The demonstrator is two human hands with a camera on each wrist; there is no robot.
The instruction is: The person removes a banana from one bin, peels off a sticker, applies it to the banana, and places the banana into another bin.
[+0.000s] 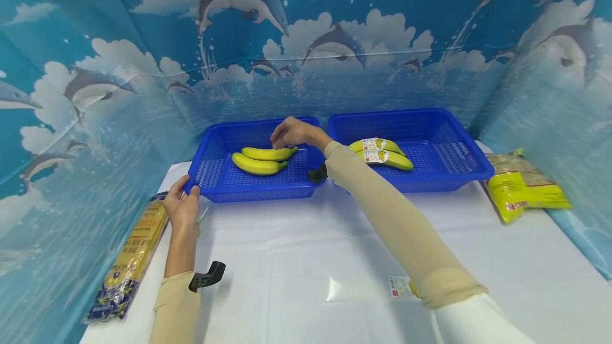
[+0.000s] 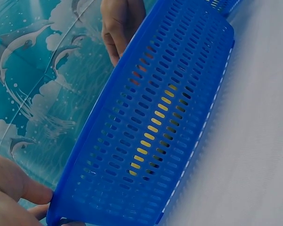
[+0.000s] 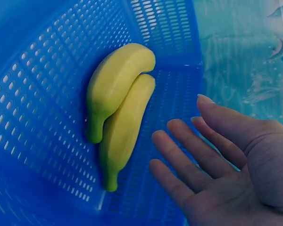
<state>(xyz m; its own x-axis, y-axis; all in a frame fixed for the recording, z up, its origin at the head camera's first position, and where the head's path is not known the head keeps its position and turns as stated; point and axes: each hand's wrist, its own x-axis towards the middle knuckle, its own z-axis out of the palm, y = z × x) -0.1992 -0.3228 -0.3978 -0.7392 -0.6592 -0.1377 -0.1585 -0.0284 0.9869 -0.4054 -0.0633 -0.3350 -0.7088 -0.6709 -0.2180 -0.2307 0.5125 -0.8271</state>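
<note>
Two yellow bananas [image 1: 259,165] lie side by side in the left blue basket [image 1: 260,194], without labels on their visible sides. My left hand [image 1: 181,207] grips that basket's near left corner, thumb [image 2: 35,192] at the rim and fingers partly hidden below. Over the bananas, my right hand [image 1: 297,132] hovers inside the basket with relaxed, spread fingers [image 3: 179,162]. It holds nothing and is apart from the fruit. In the right blue basket [image 1: 427,166], two bananas [image 1: 399,161] bear white labels; my right forearm partly covers them.
A label with a banana picture [image 1: 400,286] lies on the white table beside my right sleeve, near a shiny clear sheet [image 1: 341,290]. A long gold packet [image 1: 136,251] lies at the left edge. At the right is a yellow bag [image 1: 518,190]. Dolphin-print curtains [image 1: 334,89] surround the table.
</note>
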